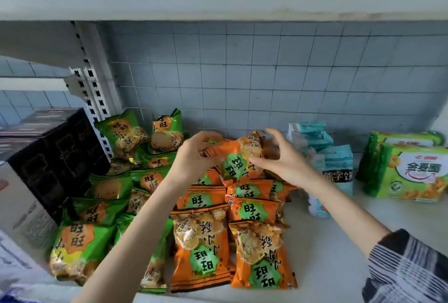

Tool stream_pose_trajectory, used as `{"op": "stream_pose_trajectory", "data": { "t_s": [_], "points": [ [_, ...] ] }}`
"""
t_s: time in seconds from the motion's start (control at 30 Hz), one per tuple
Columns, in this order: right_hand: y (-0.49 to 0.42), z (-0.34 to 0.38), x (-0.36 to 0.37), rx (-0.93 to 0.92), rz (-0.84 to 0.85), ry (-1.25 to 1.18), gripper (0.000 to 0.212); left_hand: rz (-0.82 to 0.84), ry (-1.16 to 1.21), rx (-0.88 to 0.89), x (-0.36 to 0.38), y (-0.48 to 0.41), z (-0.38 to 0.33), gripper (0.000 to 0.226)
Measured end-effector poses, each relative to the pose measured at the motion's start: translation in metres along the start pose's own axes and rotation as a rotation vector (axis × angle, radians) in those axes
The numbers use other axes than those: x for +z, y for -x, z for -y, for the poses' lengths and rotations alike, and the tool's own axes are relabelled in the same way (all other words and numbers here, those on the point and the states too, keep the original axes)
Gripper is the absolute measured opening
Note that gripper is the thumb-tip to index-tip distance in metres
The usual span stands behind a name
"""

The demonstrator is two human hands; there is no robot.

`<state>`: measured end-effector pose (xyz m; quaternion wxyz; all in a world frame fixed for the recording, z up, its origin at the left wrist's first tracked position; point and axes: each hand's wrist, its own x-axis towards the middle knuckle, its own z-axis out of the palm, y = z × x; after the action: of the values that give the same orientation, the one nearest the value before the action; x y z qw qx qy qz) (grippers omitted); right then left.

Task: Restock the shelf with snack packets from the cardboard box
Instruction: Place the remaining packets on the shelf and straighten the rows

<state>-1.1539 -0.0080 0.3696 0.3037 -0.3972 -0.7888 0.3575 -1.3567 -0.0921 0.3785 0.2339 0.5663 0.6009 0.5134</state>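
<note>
**Orange packet held at the back of the pile**

At frame centre, the left hand (194, 154) pinches the left end of an orange snack packet (236, 160) with curled fingers. The right hand (283, 158) arches spread fingers round its right end, thumb on its face; whether it grips cannot be told. The packet sits atop the orange pile (201, 254) on the shelf (327, 242).

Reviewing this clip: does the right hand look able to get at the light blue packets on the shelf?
Likely yes: the right hand sits beside the light blue packets, with nothing between them.
</note>
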Motion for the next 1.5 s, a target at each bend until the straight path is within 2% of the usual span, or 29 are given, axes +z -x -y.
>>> {"op": "stream_pose_trajectory", "data": {
  "t_s": [0.1, 0.2, 0.33, 0.47, 0.67, 0.87, 0.97, 1.1, 1.2, 1.3, 1.4, 1.5],
  "points": [
    [-0.002, 0.011, 0.002, -0.292, -0.023, 0.244, 0.08, 0.074, -0.137, 0.062, -0.007, -0.011, -0.003, 0.044],
    [-0.006, 0.019, 0.003, -0.466, 0.054, 0.455, 0.069, 0.12, -0.133, 0.091, -0.009, -0.016, -0.005, 0.04],
    [-0.007, 0.022, -0.004, -0.399, 0.112, 0.492, 0.054, 0.111, -0.067, 0.058, -0.007, -0.02, -0.005, 0.038],
    [-0.005, 0.023, -0.015, -0.33, 0.254, 0.424, 0.046, 0.129, 0.013, 0.029, -0.001, -0.023, -0.008, 0.033],
    [-0.01, 0.023, -0.03, -0.328, 0.479, 0.285, 0.054, 0.162, 0.043, 0.047, 0.015, -0.029, -0.012, 0.022],
    [-0.016, 0.016, -0.019, -0.349, 0.489, 0.283, 0.041, 0.148, -0.039, 0.043, 0.009, -0.019, 0.001, 0.017],
    [-0.019, 0.011, -0.018, -0.313, 0.452, 0.218, 0.04, 0.134, -0.071, 0.023, -0.004, -0.012, 0.012, 0.014],
    [-0.03, 0.004, -0.025, -0.23, 0.271, 0.051, 0.039, 0.082, -0.441, 0.057, -0.029, 0.002, 0.034, 0.034],
    [-0.045, -0.007, -0.02, -0.168, 0.061, 0.011, 0.041, 0.214, -0.681, 0.031, -0.04, 0.017, 0.044, 0.054],
    [-0.06, -0.02, -0.005, -0.099, -0.099, -0.042, 0.043, 0.366, -0.721, 0.031, -0.045, 0.028, 0.049, 0.073],
    [-0.068, -0.031, 0.008, -0.042, -0.205, -0.128, 0.046, 0.487, -0.714, 0.041, -0.044, 0.036, 0.053, 0.079],
    [-0.071, -0.04, 0.013, -0.023, -0.242, -0.024, 0.049, 0.541, -0.694, 0.079, -0.041, 0.042, 0.057, 0.075]
  ]
}}
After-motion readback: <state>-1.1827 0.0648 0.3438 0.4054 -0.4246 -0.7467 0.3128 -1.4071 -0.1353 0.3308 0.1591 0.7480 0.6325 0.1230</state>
